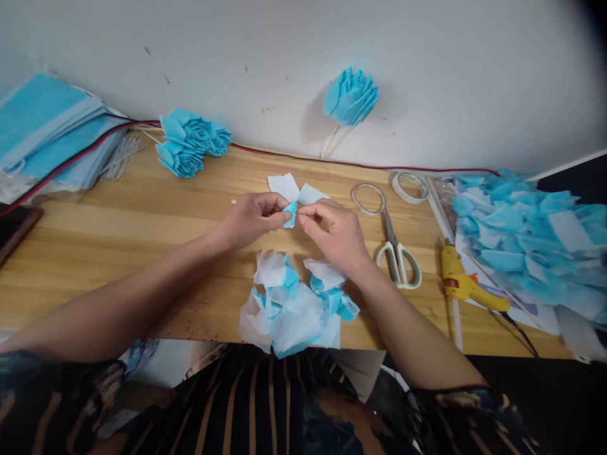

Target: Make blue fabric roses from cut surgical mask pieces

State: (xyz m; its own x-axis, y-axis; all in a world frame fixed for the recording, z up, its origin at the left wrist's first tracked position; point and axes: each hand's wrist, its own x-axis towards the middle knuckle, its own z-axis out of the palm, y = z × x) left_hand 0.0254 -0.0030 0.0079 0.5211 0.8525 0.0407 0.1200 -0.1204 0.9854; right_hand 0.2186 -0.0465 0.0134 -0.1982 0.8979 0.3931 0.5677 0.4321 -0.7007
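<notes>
Between my two hands is a small blue piece of mask fabric [291,215]. My left hand [253,218] pinches it between thumb and fingers from the left. My right hand [334,227] has its thumb and fingertips pressed together at the piece's right edge. Just beyond the fingertips lie two pale fabric pieces, a white one [283,186] and a bluish one [312,194]. Nearer my body, a loose heap of white and blue fabric scraps [298,313] spreads at the table's front edge.
Scissors [392,246], tape rolls [410,188] and a yellow glue gun [467,287] lie to the right, before a pile of blue fabric pieces [526,234]. Blue fabric flowers [190,142] and stacked masks [52,136] are left. One stemmed flower [351,98] leans on the wall.
</notes>
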